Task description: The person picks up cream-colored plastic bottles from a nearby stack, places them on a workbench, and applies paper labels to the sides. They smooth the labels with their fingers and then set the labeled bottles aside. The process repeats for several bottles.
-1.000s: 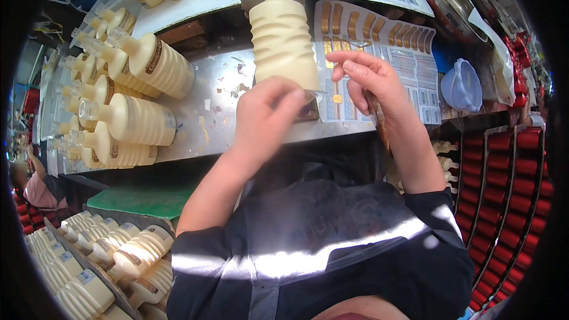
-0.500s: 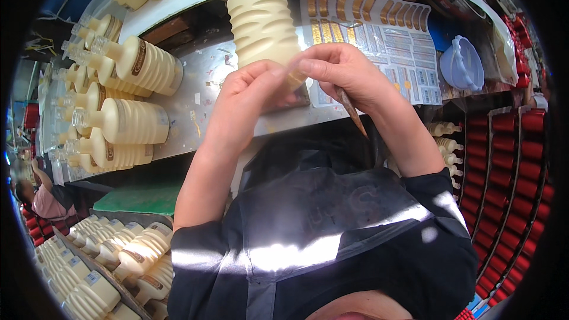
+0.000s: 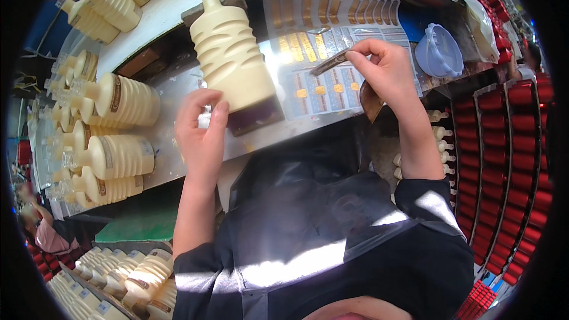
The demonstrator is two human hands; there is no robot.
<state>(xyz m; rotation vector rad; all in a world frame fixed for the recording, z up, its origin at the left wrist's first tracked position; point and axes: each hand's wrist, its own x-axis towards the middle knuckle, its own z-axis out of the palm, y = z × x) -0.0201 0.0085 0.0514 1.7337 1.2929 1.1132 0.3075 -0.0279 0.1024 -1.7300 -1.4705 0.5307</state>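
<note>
Just beside left fingers (image 3: 203,96), cream bottle (image 3: 228,53)

left hand (image 3: 198,136): thumb parted from curved fingers | right hand (image 3: 386,74): thumb and forefinger pinched at its left side | forearms (image 3: 418,139): bare, reaching far, well apart

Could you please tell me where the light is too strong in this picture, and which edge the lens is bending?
Head view: glare whitens part of the silvery metal tabletop beside the ribbed cream bottle; same view: bright patches wash out parts of the dark apron; same view: the white board has its front edge bowed by the fisheye.
</note>
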